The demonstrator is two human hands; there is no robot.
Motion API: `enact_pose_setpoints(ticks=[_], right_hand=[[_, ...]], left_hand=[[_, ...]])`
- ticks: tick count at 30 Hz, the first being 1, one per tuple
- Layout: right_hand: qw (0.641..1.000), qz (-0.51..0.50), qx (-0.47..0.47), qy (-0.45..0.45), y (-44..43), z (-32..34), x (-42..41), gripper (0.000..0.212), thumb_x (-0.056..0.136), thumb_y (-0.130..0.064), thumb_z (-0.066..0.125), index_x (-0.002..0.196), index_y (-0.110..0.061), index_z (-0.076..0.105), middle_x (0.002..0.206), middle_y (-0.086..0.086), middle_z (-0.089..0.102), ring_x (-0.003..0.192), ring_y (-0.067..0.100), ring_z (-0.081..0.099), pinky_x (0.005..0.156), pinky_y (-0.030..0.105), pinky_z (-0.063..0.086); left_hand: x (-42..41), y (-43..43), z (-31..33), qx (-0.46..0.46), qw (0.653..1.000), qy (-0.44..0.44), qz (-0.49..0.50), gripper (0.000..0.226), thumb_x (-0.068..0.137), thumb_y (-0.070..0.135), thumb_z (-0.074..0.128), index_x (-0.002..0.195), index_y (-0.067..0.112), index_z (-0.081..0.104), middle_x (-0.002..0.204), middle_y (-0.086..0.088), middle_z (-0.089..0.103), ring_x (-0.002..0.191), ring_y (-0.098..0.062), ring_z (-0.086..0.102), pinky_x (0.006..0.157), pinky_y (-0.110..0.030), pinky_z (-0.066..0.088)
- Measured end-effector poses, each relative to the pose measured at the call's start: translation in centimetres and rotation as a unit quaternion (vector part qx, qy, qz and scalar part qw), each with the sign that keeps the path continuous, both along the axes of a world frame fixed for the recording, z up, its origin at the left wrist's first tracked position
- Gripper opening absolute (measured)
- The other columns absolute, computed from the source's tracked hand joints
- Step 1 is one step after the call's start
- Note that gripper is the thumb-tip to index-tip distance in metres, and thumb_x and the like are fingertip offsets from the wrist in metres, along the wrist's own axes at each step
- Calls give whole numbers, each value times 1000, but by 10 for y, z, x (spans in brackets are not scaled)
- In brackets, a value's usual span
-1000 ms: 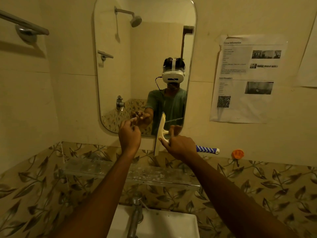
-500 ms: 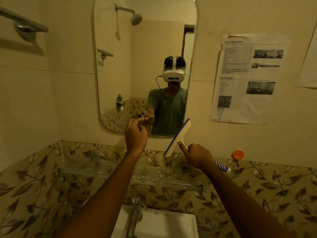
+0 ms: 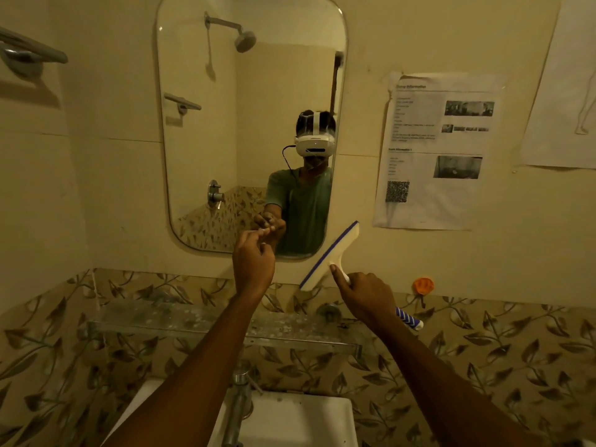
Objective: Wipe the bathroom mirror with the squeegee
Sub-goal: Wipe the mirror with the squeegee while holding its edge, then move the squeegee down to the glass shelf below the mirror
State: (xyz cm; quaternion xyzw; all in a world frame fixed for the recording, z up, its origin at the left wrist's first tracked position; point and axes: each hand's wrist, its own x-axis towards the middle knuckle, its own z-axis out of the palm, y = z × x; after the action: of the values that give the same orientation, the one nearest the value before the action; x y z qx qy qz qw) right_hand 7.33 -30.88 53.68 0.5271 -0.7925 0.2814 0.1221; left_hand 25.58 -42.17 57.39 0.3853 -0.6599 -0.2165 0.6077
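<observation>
squeegee (image 3: 332,254): cream head, blue blade edge, blue-white striped handle | wall tiles (image 3: 483,343): beige with brown leaf pattern | hook (image 3: 423,285): orange | sink (image 3: 306,421): white

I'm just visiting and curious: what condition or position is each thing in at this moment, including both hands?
Rounded wall mirror: upright on the wall, squeegee mostly off it.
White squeegee with blue rubber edge: tilted diagonally, overlapping the mirror's lower right corner.
Right hand: closed around the squeegee handle.
Left hand: raised near the mirror, fingertips pinched, holding nothing visible.
Metal tap: no water running.
Printed paper sheet: stuck on the wall, wrinkled.
</observation>
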Motion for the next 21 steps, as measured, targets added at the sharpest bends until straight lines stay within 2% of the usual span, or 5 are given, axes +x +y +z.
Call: enact_pose_setpoints(ticks=[5,7,12,16,21], right_hand=[[1000,-15,-3,-5,13,2,-5,67,94,-71,23,56,-22,50,52,-3,51,48,14,49,52,28,42],[1000,-11,0,-15,19,1,-8,70,93,-72,22,58,-21,54,53,-2,54,49,16,53,54,31,47],[989,18,-60,-133,42,-4,-15,74,91,-76,25,61,-17,60,61,4,66,58,21,65,59,35,51],[952,34,-117,-282,68,-21,-23,56,96,-64,34,86,-18,64,78,-1,64,71,17,60,63,33,45],[877,44,-171,-447,126,-48,-20,29,99,-31,37,77,-12,42,63,7,38,43,10,34,42,23,29]], left_hand=[[-10,19,1,-12,1000,0,-2,27,89,1,51,113,6,64,118,-7,61,107,-18,57,72,-8,35],[-14,29,0,-17,1000,-6,-7,28,89,0,51,112,6,65,118,-8,61,108,-19,58,76,-13,39],[-24,62,-13,-40,999,-20,-15,29,88,0,53,112,11,66,116,-7,62,107,-22,59,85,-26,45],[-32,91,-36,-43,998,-34,-23,29,88,4,53,112,13,65,116,-4,62,108,-20,58,91,-35,49],[-42,136,-74,-36,995,-87,-38,28,86,8,52,110,11,66,113,-5,63,107,-23,59,89,-32,48]])
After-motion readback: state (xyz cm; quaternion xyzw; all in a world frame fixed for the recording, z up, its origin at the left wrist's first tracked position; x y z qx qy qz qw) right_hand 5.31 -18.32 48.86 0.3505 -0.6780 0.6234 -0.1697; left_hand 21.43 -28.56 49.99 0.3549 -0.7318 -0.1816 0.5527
